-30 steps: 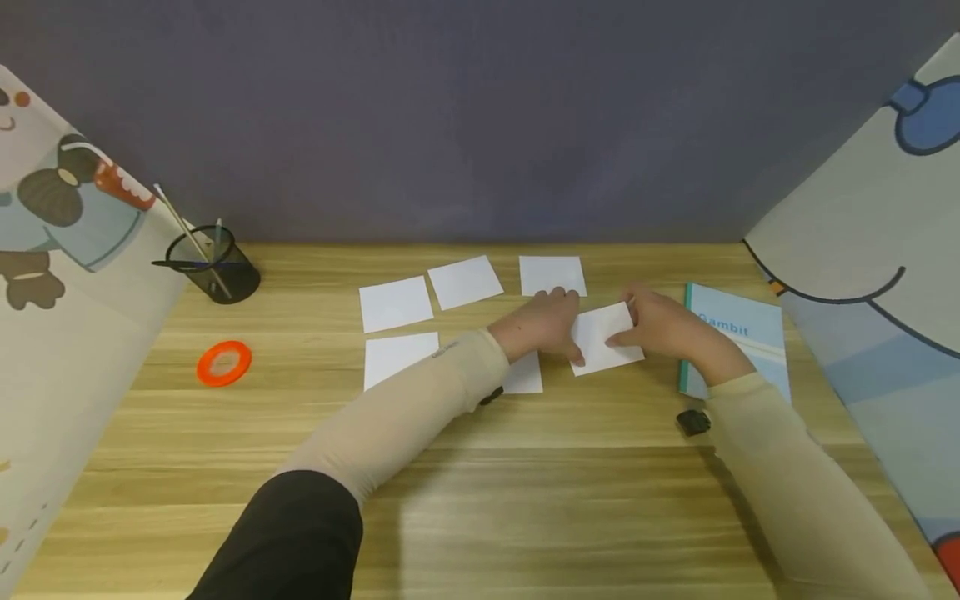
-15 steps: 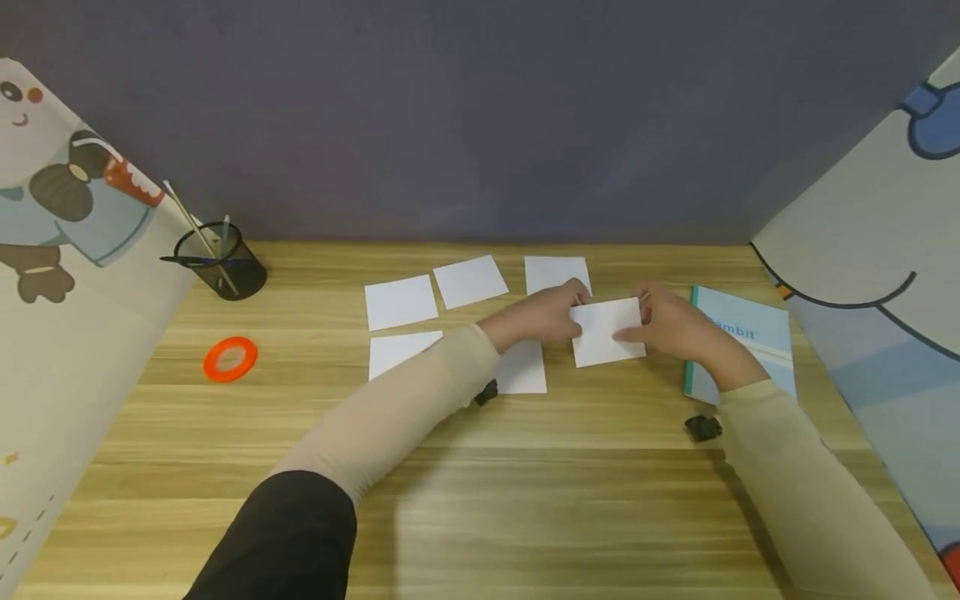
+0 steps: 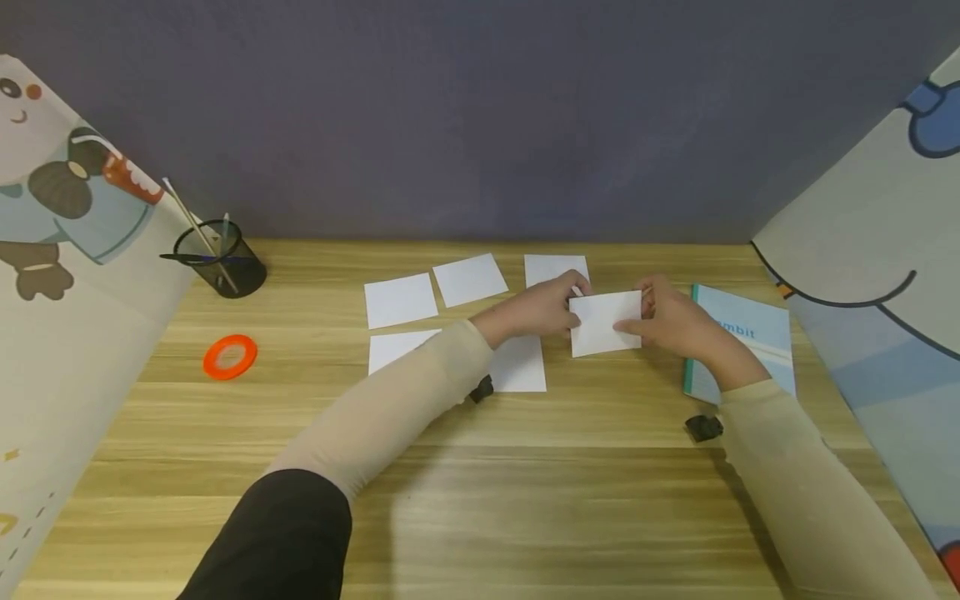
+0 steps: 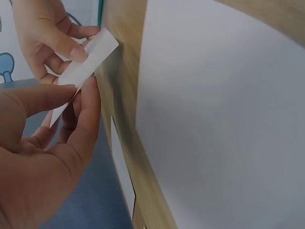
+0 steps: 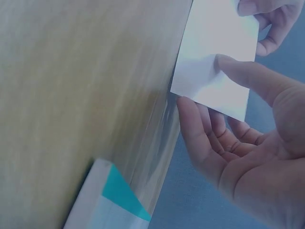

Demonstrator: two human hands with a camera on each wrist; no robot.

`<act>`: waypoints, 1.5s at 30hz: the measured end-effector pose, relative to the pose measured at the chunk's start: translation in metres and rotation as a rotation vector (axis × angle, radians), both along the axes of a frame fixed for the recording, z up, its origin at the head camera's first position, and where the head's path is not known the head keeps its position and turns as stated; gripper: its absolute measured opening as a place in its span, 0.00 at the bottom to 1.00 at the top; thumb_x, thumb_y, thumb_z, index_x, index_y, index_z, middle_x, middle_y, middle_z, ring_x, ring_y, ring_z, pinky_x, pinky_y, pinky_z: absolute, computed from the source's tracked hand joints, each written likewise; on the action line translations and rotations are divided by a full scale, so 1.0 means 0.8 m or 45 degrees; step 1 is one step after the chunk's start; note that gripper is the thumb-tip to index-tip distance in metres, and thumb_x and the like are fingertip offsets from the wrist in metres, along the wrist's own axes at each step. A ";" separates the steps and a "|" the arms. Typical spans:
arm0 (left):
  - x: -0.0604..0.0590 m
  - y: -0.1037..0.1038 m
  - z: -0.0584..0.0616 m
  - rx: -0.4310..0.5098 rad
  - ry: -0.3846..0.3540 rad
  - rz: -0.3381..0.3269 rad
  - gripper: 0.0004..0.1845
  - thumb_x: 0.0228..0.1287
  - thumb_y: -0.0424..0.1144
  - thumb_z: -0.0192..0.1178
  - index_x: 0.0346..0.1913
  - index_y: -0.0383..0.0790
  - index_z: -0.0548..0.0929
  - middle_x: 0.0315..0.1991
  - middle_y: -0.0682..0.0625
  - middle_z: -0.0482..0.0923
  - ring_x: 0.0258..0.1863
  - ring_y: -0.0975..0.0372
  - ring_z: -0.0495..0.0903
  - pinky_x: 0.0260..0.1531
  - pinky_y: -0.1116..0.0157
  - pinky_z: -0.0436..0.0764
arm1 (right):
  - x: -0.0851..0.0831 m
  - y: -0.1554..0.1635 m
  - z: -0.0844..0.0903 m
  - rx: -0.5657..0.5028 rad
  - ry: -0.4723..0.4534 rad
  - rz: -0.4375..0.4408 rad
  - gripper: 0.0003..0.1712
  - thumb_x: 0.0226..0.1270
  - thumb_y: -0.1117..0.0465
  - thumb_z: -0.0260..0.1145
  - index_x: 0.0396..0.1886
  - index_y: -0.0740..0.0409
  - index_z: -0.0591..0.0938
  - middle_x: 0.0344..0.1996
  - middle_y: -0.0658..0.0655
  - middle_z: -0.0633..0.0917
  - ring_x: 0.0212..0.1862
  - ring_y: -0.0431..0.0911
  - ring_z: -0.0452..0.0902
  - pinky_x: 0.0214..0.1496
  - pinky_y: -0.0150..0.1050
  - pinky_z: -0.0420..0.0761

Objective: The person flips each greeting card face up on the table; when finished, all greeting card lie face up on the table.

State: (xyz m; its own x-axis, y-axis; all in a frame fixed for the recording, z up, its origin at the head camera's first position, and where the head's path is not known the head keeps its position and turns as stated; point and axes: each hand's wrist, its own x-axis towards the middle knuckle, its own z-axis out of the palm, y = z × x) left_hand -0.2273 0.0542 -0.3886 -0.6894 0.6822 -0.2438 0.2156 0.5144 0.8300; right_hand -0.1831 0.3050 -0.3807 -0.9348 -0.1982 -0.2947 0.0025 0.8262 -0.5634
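Observation:
Both hands hold one white paper card [image 3: 606, 322] just above the wooden table [image 3: 525, 500]. My left hand [image 3: 542, 312] pinches its left edge, thumb on top. My right hand [image 3: 667, 323] pinches its right edge between thumb and fingers. In the left wrist view the card [image 4: 83, 71] shows edge-on between the left hand [image 4: 52, 138] and the right hand [image 4: 47, 38]. In the right wrist view the right hand's thumb [image 5: 248, 76] lies on the card [image 5: 217, 62], and the left hand's fingers [image 5: 259, 21] grip its far corner.
Several more white cards [image 3: 470, 279] lie in rows on the table to the left. A teal book [image 3: 742, 350] lies to the right, a black clip [image 3: 703, 427] before it. A black pen cup [image 3: 220, 260] and an orange tape ring [image 3: 229, 357] stand far left.
The card has been lifted off the table and drawn slightly away from me, both hands rising with it. The left hand went from resting beside it to pinching its edge.

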 end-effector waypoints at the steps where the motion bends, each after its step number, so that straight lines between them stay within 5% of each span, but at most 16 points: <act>1: 0.000 -0.001 0.001 0.005 0.009 0.002 0.24 0.76 0.31 0.60 0.70 0.46 0.68 0.74 0.38 0.71 0.43 0.61 0.85 0.42 0.68 0.87 | 0.000 0.000 0.001 0.001 0.005 0.001 0.56 0.76 0.44 0.70 0.81 0.72 0.50 0.58 0.74 0.76 0.38 0.52 0.88 0.38 0.45 0.85; 12: 0.004 -0.011 0.009 0.092 0.025 0.019 0.21 0.80 0.33 0.57 0.68 0.52 0.69 0.69 0.42 0.70 0.49 0.54 0.86 0.50 0.57 0.91 | 0.002 -0.001 0.001 -0.038 0.060 -0.041 0.55 0.77 0.42 0.68 0.83 0.71 0.50 0.51 0.68 0.77 0.42 0.55 0.86 0.37 0.43 0.81; 18: 0.004 -0.012 0.016 0.072 0.070 0.003 0.20 0.82 0.35 0.55 0.69 0.54 0.68 0.69 0.45 0.71 0.48 0.54 0.85 0.48 0.57 0.90 | 0.004 -0.003 0.007 -0.054 0.070 -0.070 0.54 0.78 0.39 0.65 0.82 0.71 0.53 0.56 0.70 0.78 0.51 0.59 0.86 0.43 0.47 0.87; 28: 0.003 -0.016 0.018 0.029 0.217 -0.021 0.20 0.83 0.35 0.54 0.70 0.55 0.67 0.77 0.47 0.69 0.72 0.56 0.76 0.54 0.63 0.85 | 0.008 -0.003 0.009 -0.024 0.131 -0.099 0.49 0.73 0.27 0.61 0.69 0.66 0.66 0.62 0.67 0.77 0.65 0.64 0.77 0.54 0.57 0.83; 34: 0.002 -0.019 0.020 0.034 0.309 0.047 0.21 0.84 0.35 0.50 0.72 0.52 0.66 0.78 0.48 0.69 0.79 0.55 0.70 0.64 0.61 0.80 | 0.010 -0.002 0.012 -0.021 0.122 -0.098 0.54 0.73 0.26 0.61 0.76 0.65 0.64 0.66 0.68 0.76 0.67 0.65 0.75 0.58 0.62 0.82; 40: 0.002 -0.022 0.024 0.046 0.399 0.088 0.21 0.83 0.33 0.49 0.73 0.48 0.66 0.77 0.46 0.71 0.75 0.55 0.74 0.69 0.59 0.80 | 0.010 -0.005 0.015 -0.078 0.104 -0.121 0.63 0.71 0.24 0.60 0.86 0.62 0.52 0.74 0.71 0.71 0.70 0.67 0.73 0.65 0.66 0.81; 45: 0.003 -0.020 0.026 0.024 0.453 0.081 0.21 0.83 0.32 0.49 0.73 0.46 0.66 0.75 0.42 0.74 0.67 0.53 0.81 0.56 0.61 0.83 | 0.014 -0.007 0.020 -0.126 0.079 -0.163 0.64 0.71 0.21 0.57 0.87 0.61 0.50 0.76 0.71 0.69 0.68 0.66 0.76 0.61 0.63 0.85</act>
